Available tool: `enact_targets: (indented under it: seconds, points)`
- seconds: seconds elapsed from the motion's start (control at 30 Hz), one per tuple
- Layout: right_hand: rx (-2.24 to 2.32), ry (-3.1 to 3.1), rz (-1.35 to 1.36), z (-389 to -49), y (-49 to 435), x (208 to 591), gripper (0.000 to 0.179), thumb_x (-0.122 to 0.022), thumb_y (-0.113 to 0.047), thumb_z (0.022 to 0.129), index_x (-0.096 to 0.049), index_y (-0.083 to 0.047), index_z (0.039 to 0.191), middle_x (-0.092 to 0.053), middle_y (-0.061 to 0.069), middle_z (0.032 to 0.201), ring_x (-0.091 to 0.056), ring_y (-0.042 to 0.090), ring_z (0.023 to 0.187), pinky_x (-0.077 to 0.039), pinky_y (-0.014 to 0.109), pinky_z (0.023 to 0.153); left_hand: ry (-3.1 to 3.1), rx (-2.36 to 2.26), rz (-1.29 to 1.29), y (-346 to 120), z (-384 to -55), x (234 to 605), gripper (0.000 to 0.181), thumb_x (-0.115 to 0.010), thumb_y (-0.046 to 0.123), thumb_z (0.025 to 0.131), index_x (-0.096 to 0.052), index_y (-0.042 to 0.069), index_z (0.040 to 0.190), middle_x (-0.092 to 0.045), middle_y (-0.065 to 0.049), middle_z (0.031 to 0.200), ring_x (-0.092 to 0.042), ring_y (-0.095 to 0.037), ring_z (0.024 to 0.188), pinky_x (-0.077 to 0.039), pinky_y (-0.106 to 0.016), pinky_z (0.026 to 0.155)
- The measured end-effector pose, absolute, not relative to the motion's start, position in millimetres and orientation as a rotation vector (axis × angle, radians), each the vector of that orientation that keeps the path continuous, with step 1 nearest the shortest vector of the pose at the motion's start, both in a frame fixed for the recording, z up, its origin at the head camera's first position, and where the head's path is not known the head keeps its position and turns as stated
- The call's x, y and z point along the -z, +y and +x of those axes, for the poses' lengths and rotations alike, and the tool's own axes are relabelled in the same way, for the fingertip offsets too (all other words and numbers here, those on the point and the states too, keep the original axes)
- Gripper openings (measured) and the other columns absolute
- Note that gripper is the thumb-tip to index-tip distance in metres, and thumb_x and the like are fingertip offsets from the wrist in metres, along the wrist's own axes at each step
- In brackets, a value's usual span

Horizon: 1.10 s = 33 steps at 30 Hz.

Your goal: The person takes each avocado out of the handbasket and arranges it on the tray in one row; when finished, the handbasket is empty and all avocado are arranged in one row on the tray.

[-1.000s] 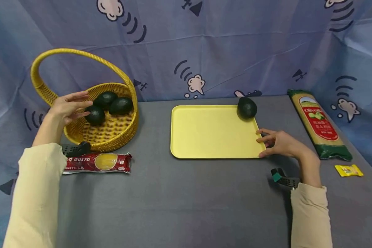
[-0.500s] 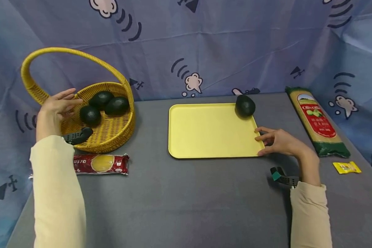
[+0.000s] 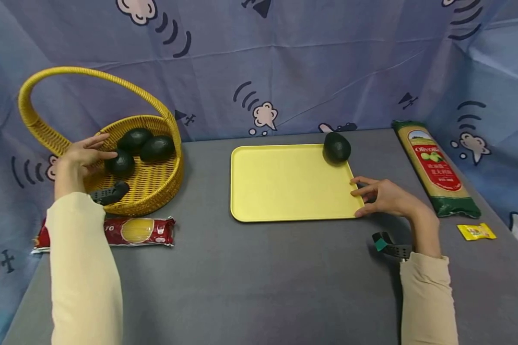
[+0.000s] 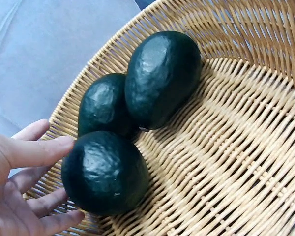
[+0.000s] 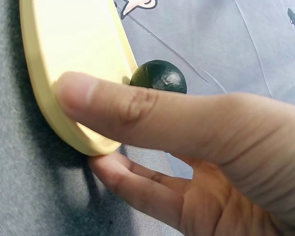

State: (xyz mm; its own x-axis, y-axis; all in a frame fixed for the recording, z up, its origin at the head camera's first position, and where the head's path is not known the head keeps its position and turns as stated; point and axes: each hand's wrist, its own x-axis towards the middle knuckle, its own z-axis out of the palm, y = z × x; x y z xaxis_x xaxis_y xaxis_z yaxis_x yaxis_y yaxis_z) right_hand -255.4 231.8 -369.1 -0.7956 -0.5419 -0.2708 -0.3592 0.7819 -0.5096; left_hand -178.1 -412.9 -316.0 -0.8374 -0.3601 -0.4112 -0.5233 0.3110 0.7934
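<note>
A yellow wicker basket (image 3: 168, 188) with a tall handle stands at the left and contains three dark green avocados. My left hand (image 3: 79, 155) reaches in over its left side, thumb and fingers spread beside the nearest avocado (image 4: 108, 174). In the left wrist view the thumb tip meets that avocado's edge, while the other fingers extend along its near side. My right hand (image 3: 384, 196) pinches the right edge of a pale yellow tray (image 3: 276, 182), thumb on the rim and fingers beneath. Another avocado (image 3: 336, 147) sits at the tray's far right corner.
A red spaghetti packet (image 3: 138, 231) lies in front of the basket, partly hidden by the left sleeve. At the right are a green and gold pasta bag (image 3: 436, 167) and a small yellow packet (image 3: 476, 232). Patterned blue cloth (image 3: 216, 72) hangs behind the table.
My left hand has come closer to the nearest avocado over the last half second. The whole scene shifts slightly left as the head turns. My right hand keeps hold of the tray.
</note>
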Motion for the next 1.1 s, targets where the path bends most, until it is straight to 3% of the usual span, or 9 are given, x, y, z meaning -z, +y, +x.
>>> enact_targets:
  seconds: [0.03, 0.07, 0.2, 0.47, 0.77, 0.9, 0.97, 1.0, 1.1]
  points:
    - [0.621, 2.566, -0.674, -255, 231, 369, 0.064, -0.084, -0.031, 0.073, -0.063, 0.006, 0.121, -0.041, 0.024, 0.143, -0.06, 0.025, 0.097, -0.05, 0.033, 0.082, 2.398, -1.575, -0.803, -413, -178, 317, 0.067, -0.052, 0.008, 0.099, -0.016, 0.022, 0.154, 0.001, -0.008, 0.16, -0.007, -0.028, 0.145, -0.029, -0.044, 0.112]
    - [0.626, 2.564, -0.665, -255, 231, 369, 0.064, -0.084, -0.03, 0.073, -0.063, 0.006, 0.122, -0.04, 0.024, 0.144, -0.059, 0.025, 0.098, -0.05, 0.036, 0.083, 2.388, -1.592, -0.784, -413, -178, 318, 0.069, -0.053, 0.007, 0.099, -0.014, 0.021, 0.154, 0.004, -0.009, 0.16, -0.002, -0.031, 0.145, -0.023, -0.049, 0.114]
    - [0.65, 2.544, -0.643, -252, 230, 371, 0.065, -0.084, -0.031, 0.074, -0.063, 0.006, 0.122, -0.039, 0.023, 0.145, -0.059, 0.026, 0.1, -0.048, 0.043, 0.088, 2.377, -1.574, -0.734, -414, -179, 322, 0.071, -0.052, 0.007, 0.099, -0.009, 0.018, 0.155, 0.009, -0.013, 0.158, -0.002, -0.036, 0.143, -0.022, -0.053, 0.112]
    - [0.679, 2.543, -0.636, -250, 231, 369, 0.063, -0.084, -0.029, 0.074, -0.063, 0.006, 0.122, -0.039, 0.022, 0.146, -0.059, 0.026, 0.1, -0.05, 0.038, 0.085, 2.25, -1.549, -0.631, -418, -186, 326, 0.073, -0.049, 0.017, 0.101, 0.001, 0.019, 0.154, 0.022, -0.016, 0.155, -0.009, -0.042, 0.14, -0.052, -0.034, 0.09]
    - [0.677, 2.539, -0.609, -254, 230, 366, 0.062, -0.084, -0.026, 0.075, -0.063, 0.006, 0.123, -0.037, 0.022, 0.147, -0.056, 0.029, 0.103, -0.046, 0.046, 0.091, 2.258, -1.448, -0.526, -419, -185, 328, 0.078, -0.056, 0.023, 0.099, -0.002, 0.014, 0.154, 0.028, -0.016, 0.151, 0.005, -0.035, 0.143, -0.047, -0.03, 0.097]
    - [0.676, 2.541, -0.615, -254, 230, 367, 0.062, -0.084, -0.027, 0.074, -0.063, 0.006, 0.122, -0.038, 0.022, 0.146, -0.056, 0.027, 0.101, -0.047, 0.045, 0.089, 2.264, -1.439, -0.524, -419, -184, 330, 0.081, -0.057, 0.024, 0.098, 0.001, 0.015, 0.154, 0.014, -0.023, 0.155, -0.038, -0.027, 0.128, -0.051, -0.028, 0.091]
    - [0.678, 2.54, -0.623, -253, 230, 367, 0.063, -0.084, -0.027, 0.074, -0.063, 0.007, 0.122, -0.038, 0.023, 0.146, -0.057, 0.027, 0.1, -0.047, 0.044, 0.089, 2.243, -1.466, -0.525, -420, -184, 330, 0.082, -0.058, 0.024, 0.098, 0.002, 0.015, 0.154, 0.014, -0.023, 0.156, -0.039, -0.028, 0.128, -0.053, -0.028, 0.088]
    - [0.679, 2.539, -0.625, -253, 230, 367, 0.063, -0.084, -0.027, 0.074, -0.062, 0.008, 0.122, -0.038, 0.023, 0.146, -0.057, 0.027, 0.099, -0.047, 0.044, 0.088, 2.247, -1.464, -0.538, -420, -184, 330, 0.083, -0.059, 0.025, 0.097, 0.0, 0.016, 0.154, -0.008, -0.031, 0.153, -0.051, -0.022, 0.113, -0.055, -0.023, 0.081]
    - [0.672, 2.54, -0.625, -253, 230, 367, 0.062, -0.084, -0.027, 0.074, -0.063, 0.007, 0.122, -0.038, 0.023, 0.146, -0.057, 0.027, 0.1, -0.047, 0.044, 0.089, 2.232, -1.479, -0.546, -422, -183, 332, 0.081, -0.06, 0.025, 0.096, -0.005, 0.02, 0.155, -0.016, -0.034, 0.15, -0.055, -0.024, 0.111, -0.055, -0.02, 0.077]
